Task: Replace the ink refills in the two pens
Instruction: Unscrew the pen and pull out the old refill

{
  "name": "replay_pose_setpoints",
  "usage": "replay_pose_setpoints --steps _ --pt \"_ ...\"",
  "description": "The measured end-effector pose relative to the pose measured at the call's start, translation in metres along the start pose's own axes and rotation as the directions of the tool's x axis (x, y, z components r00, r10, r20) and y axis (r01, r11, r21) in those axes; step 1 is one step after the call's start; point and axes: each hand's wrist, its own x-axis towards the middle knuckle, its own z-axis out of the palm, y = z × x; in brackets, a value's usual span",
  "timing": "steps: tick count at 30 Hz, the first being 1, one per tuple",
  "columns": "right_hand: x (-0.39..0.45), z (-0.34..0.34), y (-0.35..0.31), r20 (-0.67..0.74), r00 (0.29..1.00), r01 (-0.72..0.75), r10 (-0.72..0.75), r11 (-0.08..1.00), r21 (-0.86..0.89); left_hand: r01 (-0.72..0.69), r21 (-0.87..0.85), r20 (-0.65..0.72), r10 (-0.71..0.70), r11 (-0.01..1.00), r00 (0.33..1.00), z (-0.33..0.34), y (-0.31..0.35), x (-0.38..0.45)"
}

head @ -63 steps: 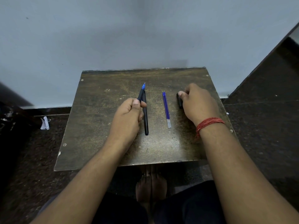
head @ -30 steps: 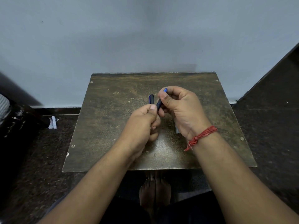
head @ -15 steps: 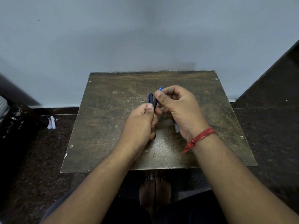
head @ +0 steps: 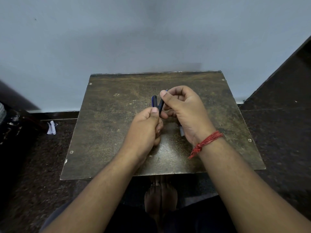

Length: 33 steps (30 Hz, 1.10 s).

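While both hands meet above the table [head: 107, 132], left hand [head: 143, 130] gripping a pen [head: 154, 101], right hand [head: 183, 110] at two o'clock pinching another pen [head: 161, 105].

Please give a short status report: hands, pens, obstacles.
Left hand shut on pen barrel. Right hand shut on pen front section. Spare refill on table, mostly hidden. No obstacles.

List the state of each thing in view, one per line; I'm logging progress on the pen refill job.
Left hand: fisted on a dark pen barrel, raised.
Right hand: pinching the dark front pen section, blue tip poking out.
Spare refill: lying on the worn brown tabletop, mostly hidden.
Red thread wristband: tied round the right wrist.
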Motion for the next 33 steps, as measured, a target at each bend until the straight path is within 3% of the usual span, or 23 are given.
replay_pose_setpoints --steps 5,11,18,27,33 --pt "0.0002 -0.0009 -0.0015 0.031 0.999 -0.032 0.033 0.999 -0.011 -0.006 -0.001 0.005 0.006 1.0 1.0 -0.0003 -0.0022 0.0012" --pt "0.0 -0.0009 -0.0055 0.07 0.995 -0.075 0.065 0.987 0.142 0.007 -0.014 -0.006 -0.007 1.0 1.0 0.0009 -0.0002 0.0005" --pt "-0.0005 -0.0014 0.0 0.007 1.0 -0.012 0.012 0.999 -0.044 0.005 0.003 0.004 -0.005 1.0 1.0 0.0003 0.0003 -0.0004" --pt "-0.0021 -0.0003 -0.0074 0.081 0.993 -0.098 0.089 0.989 0.109 0.017 -0.014 -0.007 -0.018 1.0 1.0 0.0018 0.0021 -0.0011" --pt "-0.0007 -0.0022 -0.0024 0.019 0.999 -0.038 0.038 0.999 -0.013 0.006 0.0 -0.003 -0.006 1.0 1.0 0.0015 0.0012 -0.0006"
